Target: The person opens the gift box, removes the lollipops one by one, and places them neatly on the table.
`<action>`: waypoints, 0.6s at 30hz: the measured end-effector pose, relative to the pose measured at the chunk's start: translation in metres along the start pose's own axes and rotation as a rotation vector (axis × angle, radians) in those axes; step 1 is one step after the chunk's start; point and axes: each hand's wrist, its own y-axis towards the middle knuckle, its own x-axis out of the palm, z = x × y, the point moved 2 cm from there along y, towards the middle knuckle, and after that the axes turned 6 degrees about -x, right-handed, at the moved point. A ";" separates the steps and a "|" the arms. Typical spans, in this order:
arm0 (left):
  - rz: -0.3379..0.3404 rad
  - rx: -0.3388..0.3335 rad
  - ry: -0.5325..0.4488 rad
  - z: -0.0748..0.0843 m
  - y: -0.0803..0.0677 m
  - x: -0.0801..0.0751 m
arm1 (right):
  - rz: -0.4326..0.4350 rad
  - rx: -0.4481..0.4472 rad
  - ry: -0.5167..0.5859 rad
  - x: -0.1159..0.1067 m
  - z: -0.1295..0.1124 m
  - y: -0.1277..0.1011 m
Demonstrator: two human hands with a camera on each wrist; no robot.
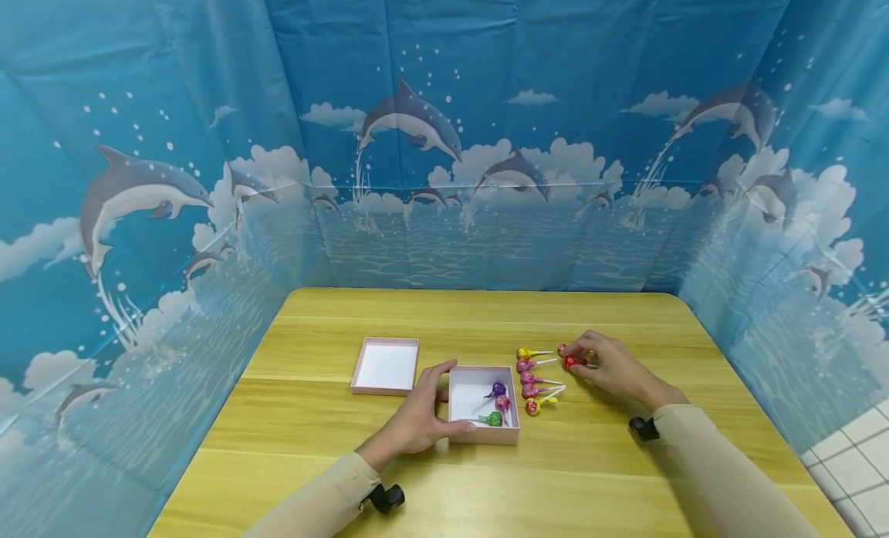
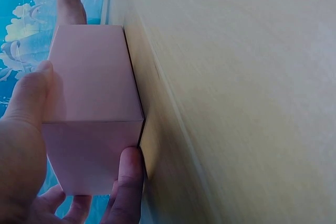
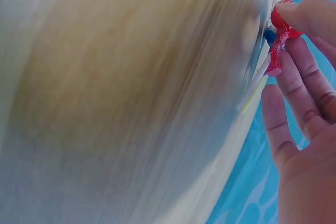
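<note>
My left hand (image 1: 414, 418) grips a pink box (image 1: 484, 436) at its left side, thumb at the near edge and fingers at the far one. In the left wrist view the thumb and fingers span the pink box's outer walls (image 2: 94, 72). Inside the box lie a purple lollipop (image 1: 497, 389), a pink lollipop (image 1: 503, 403) and a green lollipop (image 1: 493, 419). Right of the box, my right hand (image 1: 611, 366) pinches a red-wrapped lollipop (image 1: 571, 362) between thumb and fingers. The right wrist view shows the red wrapper (image 3: 284, 19) under the thumb, with a blue bit beside it.
Between the box and my right hand lies a column of lollipops, among them a yellow one (image 1: 524, 353) and a pink one (image 1: 530, 377). A shallow pink lid (image 1: 385, 364) with a white inside lies left of the box. Dolphin-print curtains (image 1: 444, 237) surround the wooden table (image 1: 312, 445).
</note>
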 end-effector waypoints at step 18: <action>0.001 -0.008 -0.009 0.000 0.001 0.000 | -0.027 -0.008 -0.011 0.002 0.003 0.003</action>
